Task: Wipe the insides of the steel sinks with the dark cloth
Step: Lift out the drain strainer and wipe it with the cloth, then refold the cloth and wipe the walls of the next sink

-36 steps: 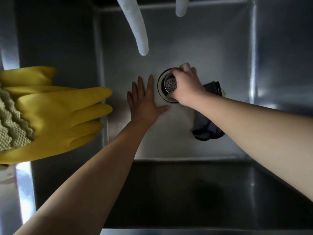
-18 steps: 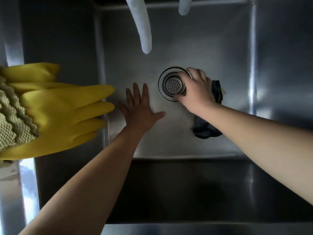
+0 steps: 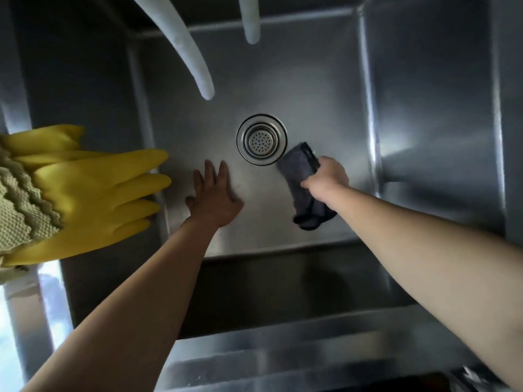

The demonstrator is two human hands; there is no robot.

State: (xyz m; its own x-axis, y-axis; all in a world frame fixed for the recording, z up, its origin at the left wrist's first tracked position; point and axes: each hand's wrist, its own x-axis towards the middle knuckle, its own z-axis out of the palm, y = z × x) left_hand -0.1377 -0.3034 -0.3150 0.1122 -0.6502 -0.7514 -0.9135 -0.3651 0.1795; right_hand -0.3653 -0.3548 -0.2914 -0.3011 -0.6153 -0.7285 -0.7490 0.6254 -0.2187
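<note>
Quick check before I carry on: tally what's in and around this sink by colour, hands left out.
Yellow: 1, the rubber glove
Beige: 1, the knitted cloth
Dark grey: 1, the dark cloth gripped by the right hand
White: 2, the long hose and the short hose
Steel: 1, the drain strainer
Total: 6

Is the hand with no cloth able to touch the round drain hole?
Probably yes. The left hand lies flat on the sink floor just beside the drain strainer, with bare steel between them.
</note>
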